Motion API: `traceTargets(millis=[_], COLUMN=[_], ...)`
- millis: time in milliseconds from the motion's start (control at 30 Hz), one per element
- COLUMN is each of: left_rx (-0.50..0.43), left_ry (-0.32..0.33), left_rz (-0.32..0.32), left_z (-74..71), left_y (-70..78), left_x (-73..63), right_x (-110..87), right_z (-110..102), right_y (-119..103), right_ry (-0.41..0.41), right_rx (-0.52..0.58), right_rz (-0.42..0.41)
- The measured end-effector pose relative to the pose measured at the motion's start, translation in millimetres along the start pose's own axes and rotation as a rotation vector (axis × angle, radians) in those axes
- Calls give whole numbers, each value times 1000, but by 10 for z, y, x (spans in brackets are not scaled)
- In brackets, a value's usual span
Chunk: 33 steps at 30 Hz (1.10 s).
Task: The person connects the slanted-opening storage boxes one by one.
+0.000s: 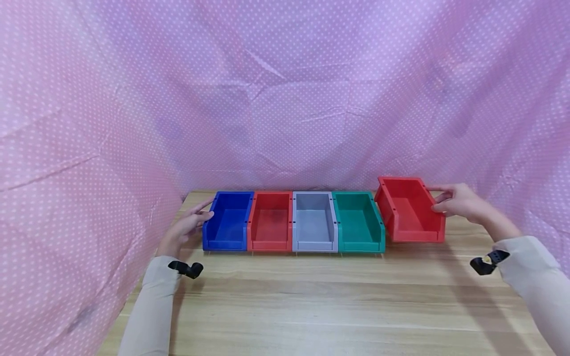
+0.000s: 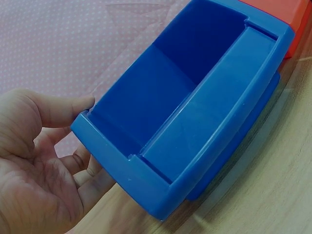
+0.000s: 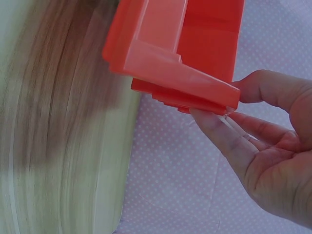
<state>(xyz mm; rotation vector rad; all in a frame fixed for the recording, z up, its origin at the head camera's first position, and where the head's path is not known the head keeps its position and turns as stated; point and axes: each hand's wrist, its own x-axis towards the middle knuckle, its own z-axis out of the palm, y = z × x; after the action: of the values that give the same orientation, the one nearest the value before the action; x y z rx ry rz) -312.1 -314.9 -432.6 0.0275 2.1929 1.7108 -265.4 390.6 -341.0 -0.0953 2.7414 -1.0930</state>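
At the left end of a joined row, my left hand [image 1: 187,227] holds the side rim of a blue storage bin [image 2: 170,97], thumb at the rim and fingers against the outer wall. My right hand [image 1: 463,202] grips the right side of a red storage bin [image 1: 409,217], thumb on its rim and fingers underneath, as the right wrist view shows. This bin is tilted and raised off the table, right beside the green bin [image 1: 358,217]. Between the blue and green bins stand another red bin [image 1: 270,222] and a grey bin [image 1: 313,222].
The bins stand near the back edge of a wooden table [image 1: 311,301]. A pink dotted cloth [image 1: 285,123] hangs behind and at both sides. A black wrist camera [image 1: 187,269] is on the left sleeve, another camera [image 1: 487,262] on the right.
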Motion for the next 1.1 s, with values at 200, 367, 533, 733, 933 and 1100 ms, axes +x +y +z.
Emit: traceTargets(millis=[200, 367, 533, 733, 933, 1100], left_rx=[14, 11, 13, -16, -24, -19], left_ry=[9, 7, 11, 12, 15, 11], left_rz=[2, 0, -3, -3, -9, -13], left_z=[1, 6, 8, 8, 15, 12], left_y=[-1, -3, -10, -23, -28, -21], left_x=[-8, -8, -21, -6, 5, -4], right_x=[6, 3, 6, 39, 47, 37], right_z=[10, 20, 17, 7, 6, 23], right_y=[6, 33, 51, 35, 34, 52], right_ry=[3, 0, -5, 1, -5, -9], right_rx=[0, 5, -1, -6, -3, 15], right_rz=[6, 12, 7, 6, 9, 15])
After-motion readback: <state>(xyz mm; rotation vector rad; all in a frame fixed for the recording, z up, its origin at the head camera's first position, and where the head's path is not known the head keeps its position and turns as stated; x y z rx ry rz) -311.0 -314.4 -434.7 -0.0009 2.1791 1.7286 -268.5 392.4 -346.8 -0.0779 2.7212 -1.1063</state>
